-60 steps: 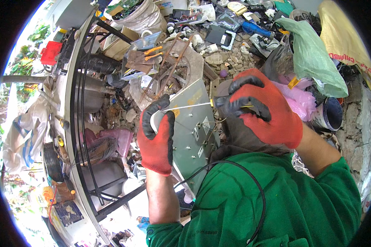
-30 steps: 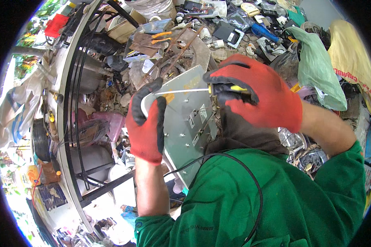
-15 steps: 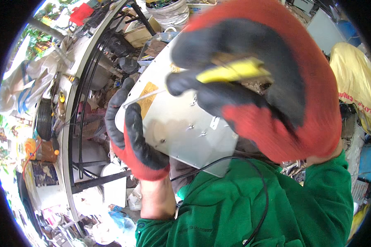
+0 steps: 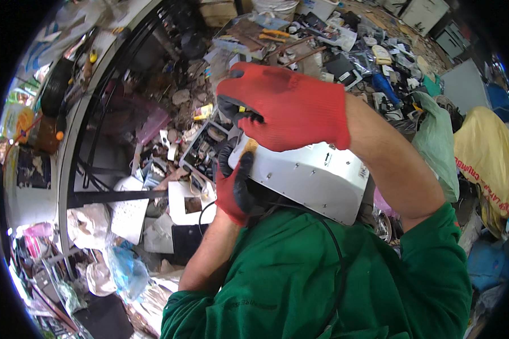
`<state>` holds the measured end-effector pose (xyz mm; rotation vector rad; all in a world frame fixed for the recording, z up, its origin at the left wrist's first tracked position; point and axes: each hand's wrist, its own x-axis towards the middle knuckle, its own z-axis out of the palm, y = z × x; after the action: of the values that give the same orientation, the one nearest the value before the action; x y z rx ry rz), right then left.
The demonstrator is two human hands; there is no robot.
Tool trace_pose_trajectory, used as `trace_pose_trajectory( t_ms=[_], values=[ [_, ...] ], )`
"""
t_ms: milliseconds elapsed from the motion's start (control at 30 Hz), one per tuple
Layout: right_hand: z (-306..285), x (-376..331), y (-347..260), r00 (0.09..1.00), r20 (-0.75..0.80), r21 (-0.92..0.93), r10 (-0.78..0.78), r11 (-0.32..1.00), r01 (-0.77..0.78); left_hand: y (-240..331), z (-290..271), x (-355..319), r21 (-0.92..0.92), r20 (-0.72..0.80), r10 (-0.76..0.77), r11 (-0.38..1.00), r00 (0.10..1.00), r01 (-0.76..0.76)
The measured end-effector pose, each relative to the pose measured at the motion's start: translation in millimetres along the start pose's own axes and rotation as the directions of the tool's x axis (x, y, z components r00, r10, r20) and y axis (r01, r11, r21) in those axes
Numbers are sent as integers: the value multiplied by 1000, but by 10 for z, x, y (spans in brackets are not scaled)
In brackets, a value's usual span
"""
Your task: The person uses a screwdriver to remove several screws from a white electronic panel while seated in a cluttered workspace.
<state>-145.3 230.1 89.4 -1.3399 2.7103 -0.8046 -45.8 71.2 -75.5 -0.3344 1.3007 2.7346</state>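
- Left hand [image 4: 229, 192] grips one end of the metal panel [image 4: 308, 176]
- Right hand [image 4: 288, 106] curls around a mostly hidden yellow tool [image 4: 242, 109], over the panel
- Panel sits before the green shirt [image 4: 316, 277]

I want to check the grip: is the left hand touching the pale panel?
Touching: the head view shows the left hand at the corner of the pale panel, thumb lying across its face.
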Motion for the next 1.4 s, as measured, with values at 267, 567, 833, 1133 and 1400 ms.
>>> trace_pose_trajectory(
  t_ms=[267, 567, 833, 1133, 1400],
  values=[
    [529, 337, 30, 982, 136, 51, -132, 991, 126, 350, -693, 27, 960, 78, -127, 278, 989, -40],
    [500, 641, -221, 887, 427, 38, -174, 984, 175, 968, -847, 78, 837, 274, 1, 493, 962, -239],
    [637, 621, -300, 946, 213, 6, -243, 969, 247, 646, -1162, 194, 762, 283, 188, 552, 941, -339],
    [216, 806, -509, 840, 542, -272, 23, 951, 150, 653, -1069, 240, 795, 233, 218, 518, 948, -315],
    [324, 821, -479, 844, 536, -280, 0, 943, 178, 587, -1174, 217, 790, 261, 313, 475, 913, -389]
  ],
)
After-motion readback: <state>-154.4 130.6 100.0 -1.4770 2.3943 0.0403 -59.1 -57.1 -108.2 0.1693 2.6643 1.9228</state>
